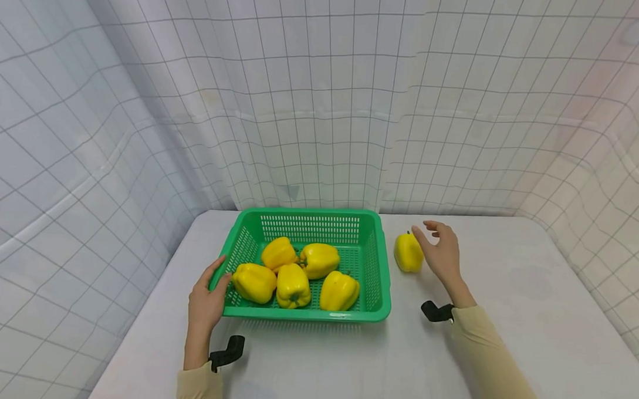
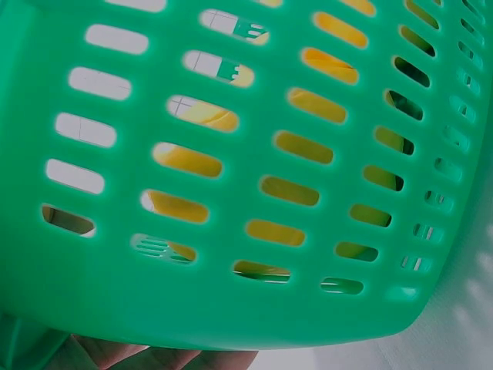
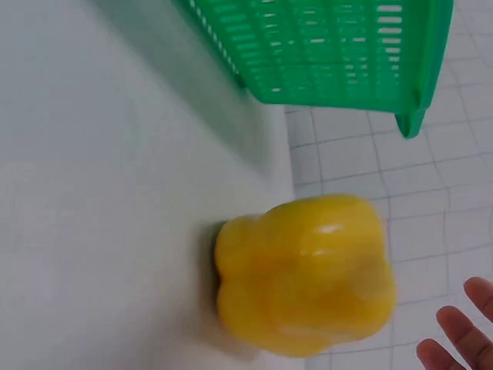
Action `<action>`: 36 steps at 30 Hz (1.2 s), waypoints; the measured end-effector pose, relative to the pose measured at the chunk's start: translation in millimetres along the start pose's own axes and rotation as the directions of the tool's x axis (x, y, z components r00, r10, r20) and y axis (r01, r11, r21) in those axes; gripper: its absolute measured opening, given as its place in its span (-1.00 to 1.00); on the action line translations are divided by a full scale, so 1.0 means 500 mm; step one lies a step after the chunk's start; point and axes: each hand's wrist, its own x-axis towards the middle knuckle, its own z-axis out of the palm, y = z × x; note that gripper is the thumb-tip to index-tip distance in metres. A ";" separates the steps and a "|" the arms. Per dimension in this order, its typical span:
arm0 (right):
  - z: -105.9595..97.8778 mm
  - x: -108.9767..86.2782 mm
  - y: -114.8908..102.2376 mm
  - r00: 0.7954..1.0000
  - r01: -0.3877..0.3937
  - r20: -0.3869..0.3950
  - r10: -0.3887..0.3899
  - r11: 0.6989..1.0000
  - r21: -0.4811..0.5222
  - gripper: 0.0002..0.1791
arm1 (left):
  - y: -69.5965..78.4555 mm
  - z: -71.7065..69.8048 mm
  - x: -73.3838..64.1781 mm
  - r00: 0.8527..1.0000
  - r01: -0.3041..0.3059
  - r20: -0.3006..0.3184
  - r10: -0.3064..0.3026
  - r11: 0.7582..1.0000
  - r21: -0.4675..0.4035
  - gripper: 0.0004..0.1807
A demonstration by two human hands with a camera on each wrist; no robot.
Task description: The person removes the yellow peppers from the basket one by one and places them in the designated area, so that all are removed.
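Observation:
At its left side, a green plastic basket [image 1: 315, 315] is held by my left hand [image 1: 205, 301], with the thumb over the rim. In the left wrist view the slotted basket wall [image 2: 231, 301] fills most of the picture, and fingertips [image 2: 166, 359] show at its edge. Several yellow bell peppers [image 1: 293, 284] lie inside the basket. One more yellow bell pepper [image 1: 407, 253] stands on the table right of the basket, stem up. My right hand [image 1: 444, 254] is just beside this pepper, fingers loosely bent and apart from it in the right wrist view.
A white-covered table [image 1: 313, 369] carries the basket and the loose pepper. White curtains with a dark grid [image 1: 323, 105] hang behind the table and along both sides. A black wrist mount [image 1: 226, 352] sits on each wrist.

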 end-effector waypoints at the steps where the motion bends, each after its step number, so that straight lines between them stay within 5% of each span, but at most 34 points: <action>1: -0.002 0.000 -0.011 1.000 0.028 0.002 -0.028 1.000 0.005 -0.43 | 0.000 0.000 0.000 1.000 -0.001 -0.001 0.001 1.000 0.001 -0.47; 7: -0.010 -0.001 -0.099 0.974 0.153 0.167 -0.150 0.988 -0.003 -0.49 | 0.002 0.000 -0.001 1.000 0.004 0.010 -0.004 1.000 -0.008 -0.46; 11: -0.010 -0.004 -0.171 0.915 0.219 0.354 -0.194 0.975 -0.031 -0.48 | 0.003 0.000 0.000 1.000 0.004 0.012 -0.004 1.000 -0.013 -0.47; 15: 0.003 -0.003 -0.226 0.814 0.269 0.542 -0.208 0.963 -0.034 -0.50 | 0.003 0.000 0.001 1.000 0.003 0.009 -0.003 1.000 -0.014 -0.47; 22: 0.046 0.013 -0.267 0.568 0.299 0.821 -0.053 0.943 -0.146 -0.41 | 0.000 -0.001 -0.001 1.000 0.008 0.016 -0.008 1.000 0.000 -0.46; 25: 0.068 0.017 -0.280 0.504 0.323 0.864 0.011 0.925 -0.200 -0.41 | 0.000 -0.002 -0.002 1.000 0.010 0.018 -0.010 1.000 0.006 -0.45; 31: 0.113 0.000 -0.307 0.442 0.265 0.873 0.206 0.900 -0.346 -0.47 | -0.003 0.000 -0.002 1.000 0.011 0.015 -0.011 1.000 0.013 -0.46; 36: 0.142 -0.016 -0.314 0.421 0.217 0.828 0.371 0.845 -0.489 -0.40 | -0.004 0.001 0.001 1.000 0.007 0.007 -0.007 1.000 0.009 -0.46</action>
